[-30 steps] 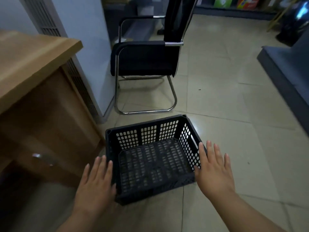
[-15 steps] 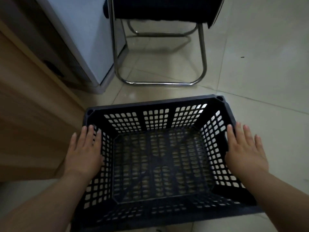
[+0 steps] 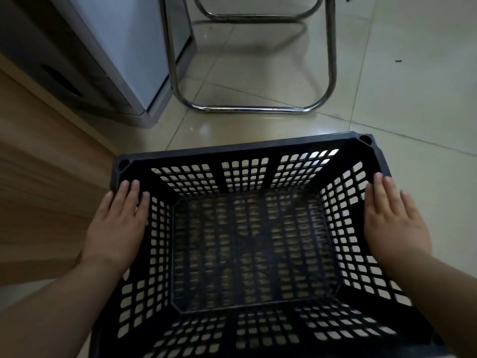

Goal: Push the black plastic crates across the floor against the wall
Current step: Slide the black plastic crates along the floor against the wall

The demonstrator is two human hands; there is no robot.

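One empty black plastic crate [image 3: 245,148] with slotted walls and floor stands on the tiled floor right below me, filling the lower part of the view. My left hand [image 3: 117,226] lies flat on its left rim, fingers together and pointing forward. My right hand [image 3: 395,220] lies flat on its right rim in the same way. Neither hand curls around the rim. No other crate is in view.
A chair's chrome sled frame [image 3: 247,108] stands on the floor just beyond the crate. A white cabinet [image 3: 124,47] stands at the far left, and a wooden desk side [image 3: 44,192] runs along the crate's left. Beige tiles [image 3: 413,99] lie open to the right.
My view has dropped and closed in on the crate. Both hands went from beside the crate's near corners onto its left and right rims, then slid a little forward.
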